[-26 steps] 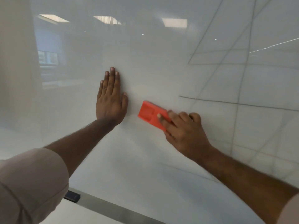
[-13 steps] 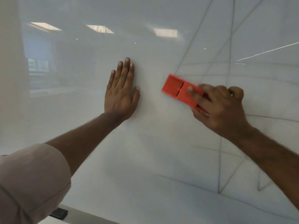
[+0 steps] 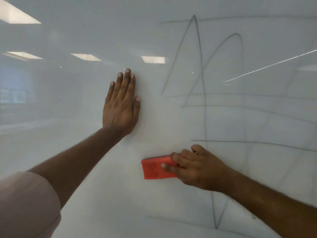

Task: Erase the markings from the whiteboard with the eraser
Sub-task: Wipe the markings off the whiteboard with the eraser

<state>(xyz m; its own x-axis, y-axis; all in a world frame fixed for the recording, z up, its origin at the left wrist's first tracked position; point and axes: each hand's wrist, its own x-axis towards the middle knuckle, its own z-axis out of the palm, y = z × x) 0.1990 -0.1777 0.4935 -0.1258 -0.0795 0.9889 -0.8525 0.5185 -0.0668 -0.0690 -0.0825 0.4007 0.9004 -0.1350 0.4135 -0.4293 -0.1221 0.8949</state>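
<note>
since half a second ago the right hand [image 3: 197, 169] has carried the eraser [image 3: 158, 167] down the whiteboard [image 3: 77, 100], from level with the left hand's thumb to well below the left wrist, and the block has turned from a slant to lying nearly level. the left hand [image 3: 121, 103] has stayed flat on the board, though the view has swung up and shows more of the drawing.

the right hand's fingers are curled over the eraser's right end, pinching it, with one fingertip lying across its orange back; the thumb side is hidden. the eraser looks pressed against the board, just left of the lowest lines. the left hand's fingers are straight and pressed together, the thumb slightly apart, palm on the bare surface.

the board left of and around the left hand looks clean, showing only reflected ceiling lights. the markings [image 3: 204, 100] remain on the right: tall peaked strokes, a curved arch, several long cross lines, and a v near the bottom edge of the view. none of these looks wiped yet, so most of the job seems left. the eraser sits at the left border of the marked area, which suggests the wiping is working rightward into the lines.
</note>
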